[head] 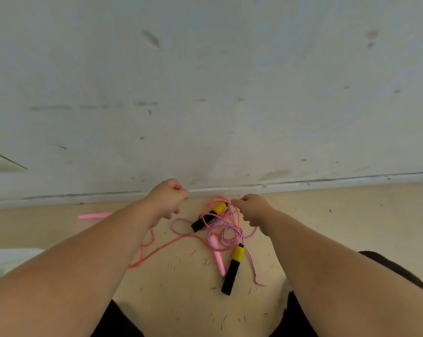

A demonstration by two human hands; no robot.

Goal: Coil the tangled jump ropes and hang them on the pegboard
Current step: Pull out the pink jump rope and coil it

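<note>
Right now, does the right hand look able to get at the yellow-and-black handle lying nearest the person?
Probably yes. The right hand is just beyond the yellow-and-black handle, which lies uncovered on the floor; only loose rope loops lie between them.

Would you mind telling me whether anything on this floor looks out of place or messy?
The two ropes lie snarled in one heap by the wall, with one pink handle stranded well to the left of it. Small dark bits litter the floor.

Tangled pink and purple jump ropes (221,228) lower centre on tan floor (332,217), white wall (205,93) behind, pink plastic handle (95,216) mid-left
</note>
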